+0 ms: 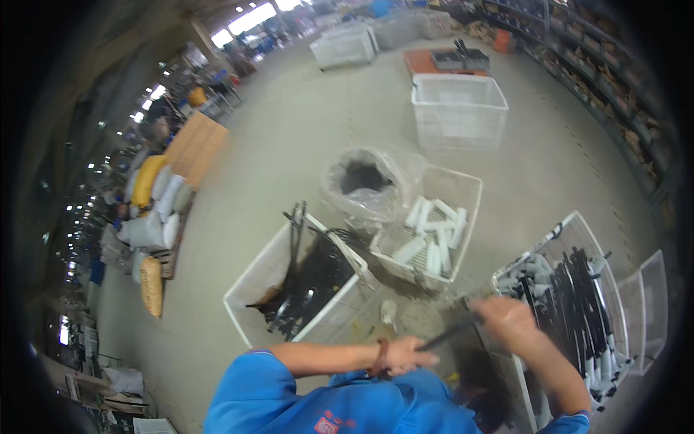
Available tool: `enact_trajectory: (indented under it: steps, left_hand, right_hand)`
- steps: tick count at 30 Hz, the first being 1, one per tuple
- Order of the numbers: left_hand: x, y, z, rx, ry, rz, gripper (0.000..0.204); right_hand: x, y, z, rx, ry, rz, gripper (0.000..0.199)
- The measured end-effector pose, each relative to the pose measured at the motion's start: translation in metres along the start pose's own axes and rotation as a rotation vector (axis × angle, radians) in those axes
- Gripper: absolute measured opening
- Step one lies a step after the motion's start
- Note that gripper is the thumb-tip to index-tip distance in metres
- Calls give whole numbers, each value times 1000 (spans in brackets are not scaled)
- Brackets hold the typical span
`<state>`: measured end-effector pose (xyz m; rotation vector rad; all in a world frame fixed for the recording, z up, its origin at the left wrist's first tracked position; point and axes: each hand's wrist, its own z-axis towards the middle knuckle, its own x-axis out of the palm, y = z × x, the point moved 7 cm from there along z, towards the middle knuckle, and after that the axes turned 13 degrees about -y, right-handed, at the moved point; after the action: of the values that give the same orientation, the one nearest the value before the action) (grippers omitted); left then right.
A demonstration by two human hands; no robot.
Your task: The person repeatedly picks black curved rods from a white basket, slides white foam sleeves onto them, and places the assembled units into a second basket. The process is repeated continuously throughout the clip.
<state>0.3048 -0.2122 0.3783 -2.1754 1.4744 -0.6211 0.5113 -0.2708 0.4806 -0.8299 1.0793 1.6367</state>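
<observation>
My left hand (407, 355) is closed around the near end of a thin black rod (447, 336). My right hand (508, 320) grips the rod's far end, just in front of my blue-sleeved chest. The rod runs slanted between the two hands. To my right stands a white crate (575, 226) full of black rods with grey-white ends. To my left a white crate (254, 271) holds a tangle of black metal parts, some sticking up over its rim.
A white mesh crate (470, 189) with white tubes sits ahead, beside a bin lined with clear plastic (365, 181). An empty white crate (458, 110) stands farther off on the concrete floor. Sacks and cardboard lie at left, shelving at right.
</observation>
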Motion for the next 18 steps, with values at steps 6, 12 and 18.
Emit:
enact_trajectory:
  steps: [6,12,18]
  left_hand:
    - [-105,-53,1,73,462,-451,23]
    - [-170,-92,17,699,58,101,21]
    - [-222,-110,24,484,109,-150,20]
  right_hand:
    - [-15,-57,64,620,63,40,44]
    - [31,-82,120,1115,531,887,27]
    - [64,-95,232,797,571,454,22]
